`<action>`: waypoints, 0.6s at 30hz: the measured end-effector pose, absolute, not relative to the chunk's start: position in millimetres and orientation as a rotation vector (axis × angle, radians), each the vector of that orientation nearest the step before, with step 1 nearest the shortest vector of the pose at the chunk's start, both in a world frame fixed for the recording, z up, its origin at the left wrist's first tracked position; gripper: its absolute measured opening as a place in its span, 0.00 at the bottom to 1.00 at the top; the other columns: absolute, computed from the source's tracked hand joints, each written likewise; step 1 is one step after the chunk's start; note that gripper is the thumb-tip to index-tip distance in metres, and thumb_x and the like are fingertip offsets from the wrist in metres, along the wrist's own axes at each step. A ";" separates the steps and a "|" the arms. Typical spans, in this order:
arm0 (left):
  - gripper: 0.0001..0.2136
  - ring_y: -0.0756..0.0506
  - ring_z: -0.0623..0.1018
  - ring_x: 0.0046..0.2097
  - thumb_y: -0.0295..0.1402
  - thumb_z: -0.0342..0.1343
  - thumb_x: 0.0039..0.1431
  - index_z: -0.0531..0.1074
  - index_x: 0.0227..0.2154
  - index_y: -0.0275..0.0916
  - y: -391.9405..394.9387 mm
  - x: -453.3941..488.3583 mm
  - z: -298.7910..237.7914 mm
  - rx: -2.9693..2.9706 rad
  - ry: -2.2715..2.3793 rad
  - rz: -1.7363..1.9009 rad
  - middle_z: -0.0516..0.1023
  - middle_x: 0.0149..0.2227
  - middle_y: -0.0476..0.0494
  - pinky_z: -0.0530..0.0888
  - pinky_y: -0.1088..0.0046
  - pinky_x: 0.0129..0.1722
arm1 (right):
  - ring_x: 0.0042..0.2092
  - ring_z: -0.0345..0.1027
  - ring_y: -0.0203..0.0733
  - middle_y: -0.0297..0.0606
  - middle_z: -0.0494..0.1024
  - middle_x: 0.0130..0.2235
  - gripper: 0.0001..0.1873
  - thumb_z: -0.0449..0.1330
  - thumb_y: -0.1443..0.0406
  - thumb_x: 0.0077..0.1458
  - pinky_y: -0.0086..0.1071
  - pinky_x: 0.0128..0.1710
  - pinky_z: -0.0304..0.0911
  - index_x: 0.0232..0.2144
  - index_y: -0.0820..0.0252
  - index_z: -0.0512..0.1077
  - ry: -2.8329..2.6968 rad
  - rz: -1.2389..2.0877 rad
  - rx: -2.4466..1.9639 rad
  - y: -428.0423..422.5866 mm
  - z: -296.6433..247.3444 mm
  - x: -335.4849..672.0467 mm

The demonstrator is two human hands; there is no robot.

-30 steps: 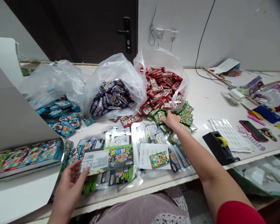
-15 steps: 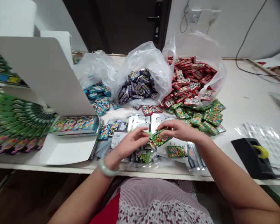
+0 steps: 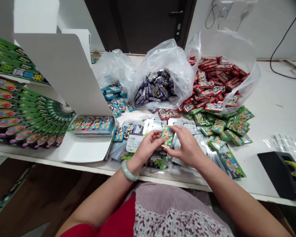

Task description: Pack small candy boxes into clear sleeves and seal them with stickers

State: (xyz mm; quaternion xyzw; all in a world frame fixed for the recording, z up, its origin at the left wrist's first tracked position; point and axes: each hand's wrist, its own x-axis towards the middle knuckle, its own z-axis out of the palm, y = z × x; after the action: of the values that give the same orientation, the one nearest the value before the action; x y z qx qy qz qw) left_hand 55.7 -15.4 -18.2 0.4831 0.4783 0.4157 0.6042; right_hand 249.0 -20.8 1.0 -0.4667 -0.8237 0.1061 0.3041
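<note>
Both hands meet at frame centre, left hand (image 3: 148,147) and right hand (image 3: 186,144) holding a green packet (image 3: 167,137) between them, above clear plastic sleeves (image 3: 172,165) on the bench (image 3: 271,98). Versus 1.0 s earlier, right hand has left the green packet pile (image 3: 218,126), right of centre, and left hand has released the printed card (image 3: 133,143), left of centre. Packet's long side now nearer vertical than 0.5 s ago.

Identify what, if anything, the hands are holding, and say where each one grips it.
A small green box, held by the left hand at its left edge and by the right hand around its right side.
</note>
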 end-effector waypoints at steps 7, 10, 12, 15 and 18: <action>0.44 0.26 0.44 0.68 0.40 0.67 0.46 0.51 0.64 0.40 -4.4 -2.3 -28.7 2.334 1.134 0.222 0.48 0.68 0.31 0.44 0.40 0.64 | 0.59 0.62 0.54 0.48 0.67 0.59 0.34 0.64 0.57 0.51 0.50 0.53 0.64 0.59 0.54 0.61 -1.944 0.436 -1.304 -10.0 -20.2 299.6; 0.41 0.27 0.51 0.67 0.34 0.64 0.49 0.52 0.64 0.38 -3.0 -7.3 -27.9 2.461 1.165 0.175 0.58 0.64 0.29 0.45 0.39 0.64 | 0.61 0.60 0.54 0.47 0.66 0.59 0.33 0.63 0.57 0.51 0.52 0.58 0.59 0.59 0.52 0.61 -1.972 0.458 -1.281 -13.6 -25.9 301.6; 0.40 0.28 0.57 0.64 0.35 0.64 0.49 0.51 0.64 0.37 -4.1 -8.9 -21.3 2.521 1.192 0.310 0.61 0.61 0.30 0.48 0.40 0.64 | 0.61 0.58 0.54 0.47 0.64 0.60 0.33 0.64 0.57 0.51 0.53 0.59 0.56 0.59 0.51 0.61 -1.991 0.387 -1.261 -16.4 -22.8 298.8; 0.42 0.30 0.63 0.60 0.38 0.64 0.49 0.50 0.64 0.36 -7.6 -11.5 -7.0 2.573 1.199 0.472 0.62 0.58 0.30 0.57 0.45 0.62 | 0.62 0.56 0.56 0.46 0.60 0.61 0.34 0.63 0.57 0.52 0.54 0.60 0.54 0.59 0.49 0.59 -2.015 0.234 -1.227 -18.4 -10.4 292.0; 0.42 0.31 0.64 0.59 0.39 0.64 0.49 0.50 0.64 0.36 -10.7 -12.7 1.5 2.603 1.156 0.505 0.62 0.57 0.31 0.62 0.49 0.60 | 0.63 0.53 0.56 0.45 0.58 0.62 0.34 0.62 0.59 0.54 0.54 0.61 0.53 0.60 0.47 0.56 -2.138 0.176 -1.182 -18.5 2.7 283.9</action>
State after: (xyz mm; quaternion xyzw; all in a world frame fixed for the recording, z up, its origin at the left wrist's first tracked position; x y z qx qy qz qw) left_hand -12.7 -10.7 1.5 0.8929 0.3964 0.1733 0.1244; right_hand 283.9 -18.5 2.7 -0.4540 -0.8211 0.0676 0.3393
